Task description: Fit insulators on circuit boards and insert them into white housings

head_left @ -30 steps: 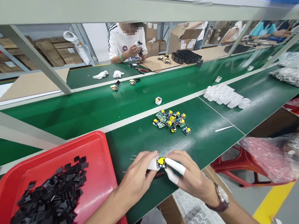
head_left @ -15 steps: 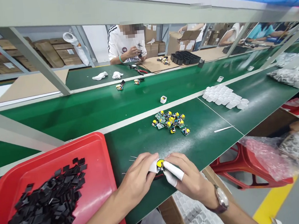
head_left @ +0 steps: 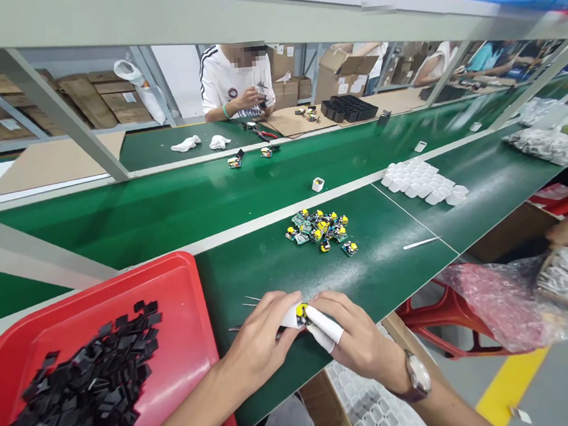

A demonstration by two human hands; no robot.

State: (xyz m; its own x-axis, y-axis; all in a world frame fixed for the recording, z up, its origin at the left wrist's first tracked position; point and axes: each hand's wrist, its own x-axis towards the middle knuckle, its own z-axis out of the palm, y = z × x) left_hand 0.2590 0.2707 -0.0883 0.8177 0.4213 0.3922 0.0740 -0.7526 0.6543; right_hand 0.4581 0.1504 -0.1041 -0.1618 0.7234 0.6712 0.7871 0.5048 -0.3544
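Note:
My left hand (head_left: 260, 338) and my right hand (head_left: 352, 336) meet at the near edge of the green bench. Between their fingertips they pinch a small circuit board with a yellow part (head_left: 301, 311). White finger cots cover my right thumb and forefinger and my left fingertip. A wristwatch (head_left: 418, 379) sits on my right wrist. A pile of similar small circuit boards (head_left: 319, 228) lies a little beyond my hands.
A red tray (head_left: 182, 301) of black square pieces (head_left: 81, 390) sits at my left. White plastic housings (head_left: 423, 181) are grouped at the right, and one white housing (head_left: 318, 184) rides the conveyor. Plastic bags (head_left: 524, 295) lie at the right. A person works across the belt.
My hands stay together on the small board, with only slight finger shifts. The single white housing and two boards on the conveyor have drifted to the right.

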